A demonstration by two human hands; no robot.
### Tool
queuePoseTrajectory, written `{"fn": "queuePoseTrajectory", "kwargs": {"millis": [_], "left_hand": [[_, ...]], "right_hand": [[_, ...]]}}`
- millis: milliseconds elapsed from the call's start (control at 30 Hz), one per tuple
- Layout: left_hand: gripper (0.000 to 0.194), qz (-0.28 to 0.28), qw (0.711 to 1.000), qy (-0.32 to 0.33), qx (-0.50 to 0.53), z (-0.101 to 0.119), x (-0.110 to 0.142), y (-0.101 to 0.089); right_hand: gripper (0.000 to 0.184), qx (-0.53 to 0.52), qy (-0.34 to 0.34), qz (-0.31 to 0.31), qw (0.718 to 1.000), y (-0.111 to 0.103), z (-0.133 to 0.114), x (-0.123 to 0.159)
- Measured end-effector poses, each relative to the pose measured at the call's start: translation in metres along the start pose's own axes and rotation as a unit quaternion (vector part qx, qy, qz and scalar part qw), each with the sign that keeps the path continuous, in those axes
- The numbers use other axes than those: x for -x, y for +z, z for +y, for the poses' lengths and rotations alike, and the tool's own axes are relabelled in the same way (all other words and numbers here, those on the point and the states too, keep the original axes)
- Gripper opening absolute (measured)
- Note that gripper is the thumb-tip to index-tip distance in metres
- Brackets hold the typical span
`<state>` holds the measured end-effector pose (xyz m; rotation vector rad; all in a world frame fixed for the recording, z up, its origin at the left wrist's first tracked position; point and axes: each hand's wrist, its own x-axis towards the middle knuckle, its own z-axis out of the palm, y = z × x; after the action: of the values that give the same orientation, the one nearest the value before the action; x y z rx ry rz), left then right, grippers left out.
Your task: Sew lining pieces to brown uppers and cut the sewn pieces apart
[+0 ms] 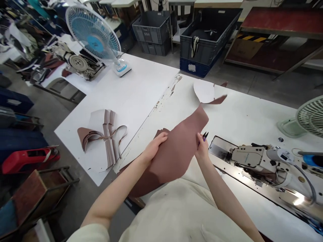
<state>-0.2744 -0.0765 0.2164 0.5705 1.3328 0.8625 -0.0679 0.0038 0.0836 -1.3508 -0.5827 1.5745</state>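
Note:
A large, limp brown panel (180, 144), leather-like, is stretched between my hands over the front edge of the white table. My left hand (155, 147) grips its left side, thumb on top. At the right edge of the panel, my right hand (202, 148) pinches it and also holds small thread snips (205, 136), black tips pointing up. More brown pieces (141, 183) lie beneath the panel on the left, partly covered by it and my left arm. Beyond the panel's far tip, a curled piece (205, 92) shows its white back and brown face.
A strap-tied bundle of cut pieces (109, 137) lies on the left table. Close on my right is a sewing machine (248, 156), with a green fan (289, 126) behind it. A blue-white fan (121, 67) stands far left. Grey crates (194, 50) sit beyond the table.

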Motion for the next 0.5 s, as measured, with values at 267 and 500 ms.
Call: {"fn": "queuePoseTrajectory", "kwargs": {"millis": [267, 500], "left_hand": [[0.037, 0.084, 0.963, -0.187, -0.173, -0.126, 0.112, -0.126], [0.020, 0.197, 0.787, -0.156, -0.564, -0.187, 0.090, -0.131]], "right_hand": [[0.022, 0.351, 0.046, -0.243, 0.903, -0.034, 0.053, 0.076], [0.010, 0.591, 0.093, -0.329, 0.731, -0.033, 0.079, 0.072]]}}
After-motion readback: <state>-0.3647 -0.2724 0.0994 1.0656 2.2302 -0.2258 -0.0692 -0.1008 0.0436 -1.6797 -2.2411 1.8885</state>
